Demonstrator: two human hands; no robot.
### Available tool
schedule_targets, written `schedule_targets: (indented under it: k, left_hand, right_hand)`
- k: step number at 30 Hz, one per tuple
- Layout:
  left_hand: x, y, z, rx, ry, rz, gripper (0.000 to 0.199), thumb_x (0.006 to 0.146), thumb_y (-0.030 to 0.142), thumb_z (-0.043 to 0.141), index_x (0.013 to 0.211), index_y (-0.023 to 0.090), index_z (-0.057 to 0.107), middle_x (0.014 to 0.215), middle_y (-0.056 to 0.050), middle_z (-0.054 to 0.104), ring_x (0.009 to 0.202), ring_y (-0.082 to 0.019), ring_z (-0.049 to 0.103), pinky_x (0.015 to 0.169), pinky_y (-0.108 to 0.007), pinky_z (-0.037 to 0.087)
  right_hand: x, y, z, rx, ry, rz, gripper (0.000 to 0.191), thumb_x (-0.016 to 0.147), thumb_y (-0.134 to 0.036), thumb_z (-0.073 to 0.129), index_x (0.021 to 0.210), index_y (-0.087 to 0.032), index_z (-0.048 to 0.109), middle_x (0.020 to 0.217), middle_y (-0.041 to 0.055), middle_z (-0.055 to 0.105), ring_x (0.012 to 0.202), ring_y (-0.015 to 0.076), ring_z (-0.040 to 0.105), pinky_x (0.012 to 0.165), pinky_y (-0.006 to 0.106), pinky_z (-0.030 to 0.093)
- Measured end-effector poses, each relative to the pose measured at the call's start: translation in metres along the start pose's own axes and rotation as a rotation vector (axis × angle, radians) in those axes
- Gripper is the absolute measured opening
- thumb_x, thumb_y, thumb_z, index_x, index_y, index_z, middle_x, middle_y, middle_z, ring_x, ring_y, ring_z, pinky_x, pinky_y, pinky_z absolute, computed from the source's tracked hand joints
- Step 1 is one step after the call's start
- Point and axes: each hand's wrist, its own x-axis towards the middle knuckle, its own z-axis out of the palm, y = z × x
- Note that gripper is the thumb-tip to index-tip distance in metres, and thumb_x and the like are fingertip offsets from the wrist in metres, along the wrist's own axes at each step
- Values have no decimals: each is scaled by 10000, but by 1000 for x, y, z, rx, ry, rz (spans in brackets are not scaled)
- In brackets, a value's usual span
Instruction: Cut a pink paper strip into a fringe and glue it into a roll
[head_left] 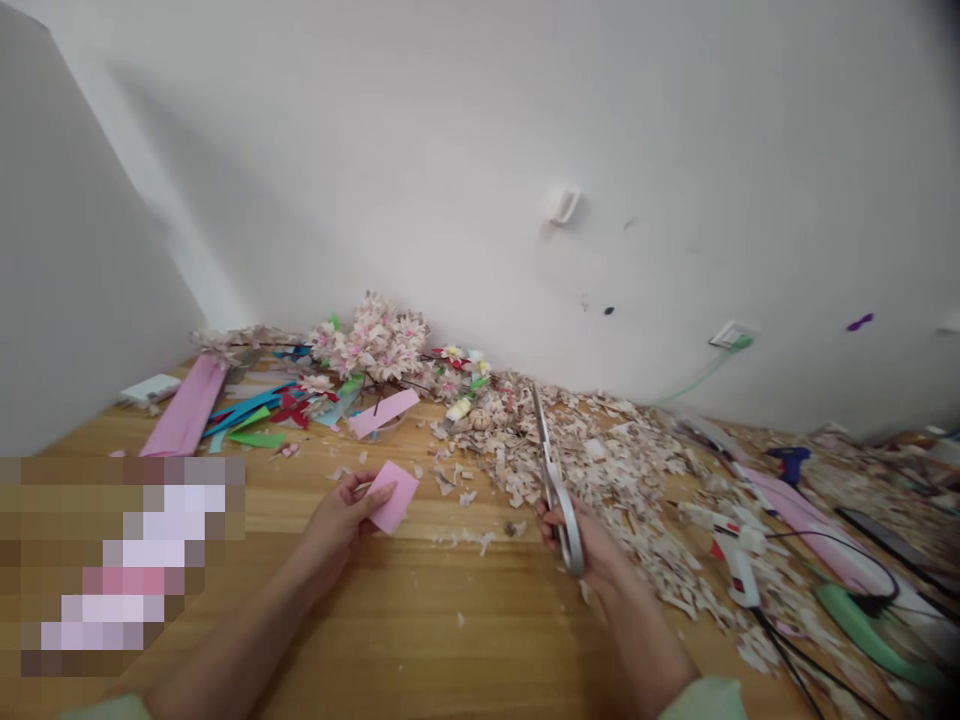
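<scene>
Pinching pink paper [399, 498] (flat, four-sided) is the left hand [349, 518]; the right hand [595, 545] grips scissors [552, 474].

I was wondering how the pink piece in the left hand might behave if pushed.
The pink piece would probably bend easily, as it looks thin. It seems stiff enough to resist drooping, since it stands out flat from the left hand. It is likely light, being a small sheet.
</scene>
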Motion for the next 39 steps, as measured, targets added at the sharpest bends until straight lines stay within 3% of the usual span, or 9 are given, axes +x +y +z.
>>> schedule_targets:
  k: [3,6,13,18,23,26,29,35,39]
  left_hand:
    - [-1,4,0,-3,4,-5,294,619,107,745,859,146,581,726,-39,712,583,-123,661,514,-173,521]
    - [-2,10,1,-30,39,-11,299,626,82,736,867,149,573,716,-31,711,575,-115,658,507,-166,526]
    - [1,26,-2,-62,93,25,228,677,50,685,861,143,587,742,-27,707,599,-102,663,537,-151,538]
    - [4,33,-7,-64,106,37,210,702,57,667,873,150,589,755,-21,701,575,-88,651,516,-144,533]
    - [4,35,-7,-46,115,20,158,735,57,633,858,148,593,748,-21,693,554,-80,637,498,-142,524]
    - [4,36,-6,-40,126,13,146,754,43,602,860,142,591,729,-19,691,546,-78,632,491,-139,517]
    - [3,37,-6,-32,132,12,142,759,43,594,865,137,592,730,-26,695,556,-86,637,495,-144,517]
    - [3,33,-9,-60,110,15,155,719,50,646,833,143,597,721,-18,690,539,-87,633,497,-151,520]
    - [5,31,-10,-61,113,30,135,751,32,597,827,143,581,692,-10,680,516,-80,627,477,-147,521]
  right_hand:
    - [2,2,21,239,-65,66,305,509,-301,679,699,-211,457,591,-70,482,376,47,369,325,154,244]
    - [4,2,42,283,-192,73,358,567,-431,703,662,-207,440,551,-80,429,359,34,306,317,146,207]
    - [-7,14,79,290,-466,85,518,580,-702,614,774,-231,516,558,-72,336,449,81,316,422,191,324]
    - [-30,15,72,174,-627,180,671,544,-871,383,650,-229,547,538,-9,399,425,126,335,396,278,360]
    - [-41,15,55,9,-838,227,713,574,-879,308,607,-225,588,515,27,488,439,160,422,473,326,397]
    - [-44,11,55,-1,-825,195,691,629,-847,302,546,-220,581,495,17,469,432,146,393,478,317,372]
    - [-44,5,57,-33,-798,217,740,567,-892,270,544,-220,580,471,-2,421,409,130,344,441,301,339]
    - [-41,1,56,-150,-892,289,766,515,-916,253,574,-227,582,493,-3,428,440,141,378,502,315,370]
    - [-40,2,58,-71,-971,251,797,542,-910,243,622,-200,596,453,-27,386,389,109,336,419,266,328]
